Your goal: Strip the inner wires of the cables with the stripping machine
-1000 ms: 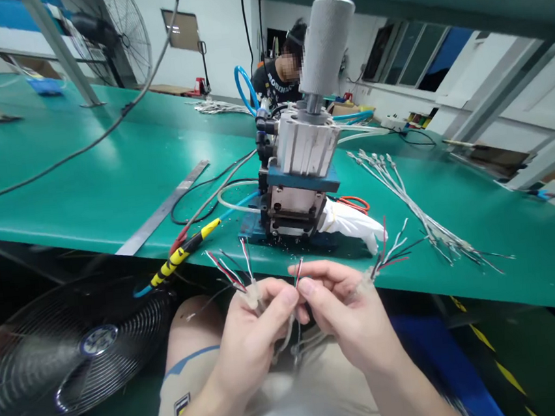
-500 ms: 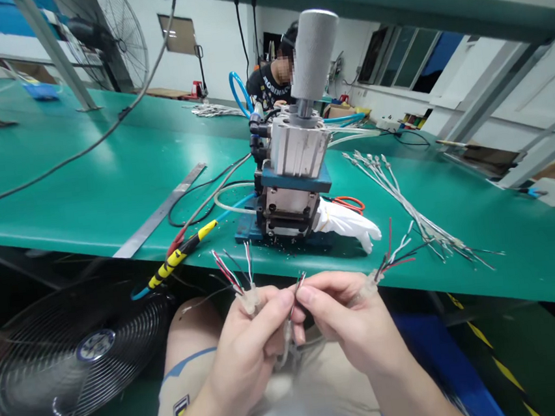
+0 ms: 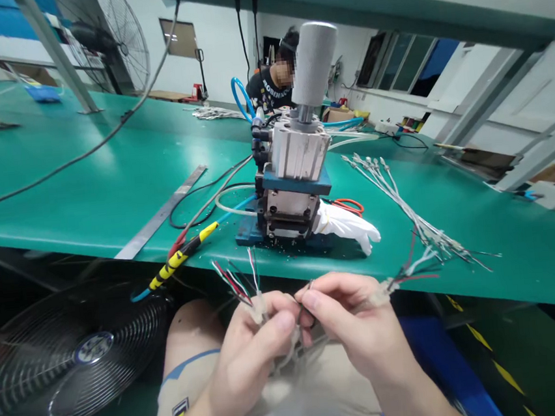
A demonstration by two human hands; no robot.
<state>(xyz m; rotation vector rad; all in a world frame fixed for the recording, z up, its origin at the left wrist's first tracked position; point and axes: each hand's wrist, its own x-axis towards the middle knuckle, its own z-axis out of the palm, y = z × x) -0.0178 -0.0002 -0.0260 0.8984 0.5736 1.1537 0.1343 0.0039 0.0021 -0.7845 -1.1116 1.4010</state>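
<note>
Two hands pinch wire harness [image 3: 306, 297]; pneumatic press [image 3: 294, 180], glove [image 3: 348, 224] just ahead.

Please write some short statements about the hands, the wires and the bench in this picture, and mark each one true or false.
1. Both hands, left hand and right hand, pinch thin multicoloured wires. True.
2. The grey pneumatic press machine stands on a red bench. False: the bench top is green.
3. A white cloth glove lies beside the machine. True.
4. The black floor fan stands on the bench. False: it sits below the bench edge.
</note>
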